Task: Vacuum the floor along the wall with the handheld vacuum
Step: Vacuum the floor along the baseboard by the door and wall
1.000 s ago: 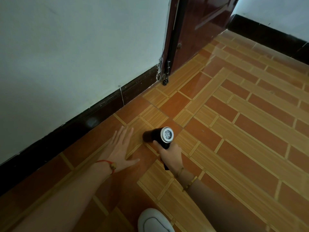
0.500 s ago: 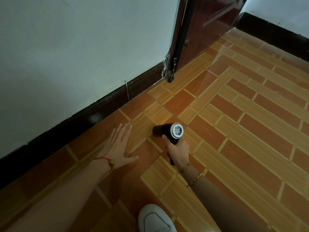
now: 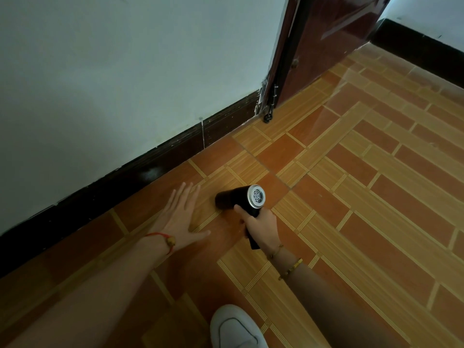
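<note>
The right grip (image 3: 261, 227) holds the handheld vacuum (image 3: 233, 200) by its handle. The left grip (image 3: 182, 217) lies spread on the floor (image 3: 376, 222).

A glossy dark red door (image 3: 334, 33) is located at the upper right. A dark skirting (image 3: 150, 169) is run leftward from its frame. A white shoe (image 3: 236, 327) is cut off by the bottom edge.

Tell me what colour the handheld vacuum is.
The handheld vacuum is black with a silver grilled end cap; head view.
</note>
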